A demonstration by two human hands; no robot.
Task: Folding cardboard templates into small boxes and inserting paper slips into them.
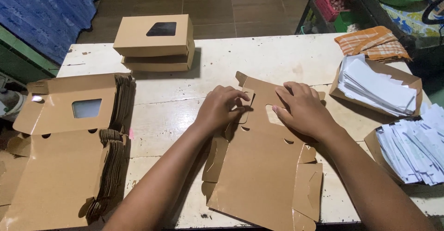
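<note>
A flat brown cardboard box blank [259, 175] is spread on the white table [277, 57]. Its window panel is pressed down by the right hand [303, 110], fingers spread flat. A side flap is pinched by the left hand [221, 108], fingers curled together. A stack of unfolded blanks [69, 143] lies to the left, with two finished window boxes [155, 41] behind.
</note>
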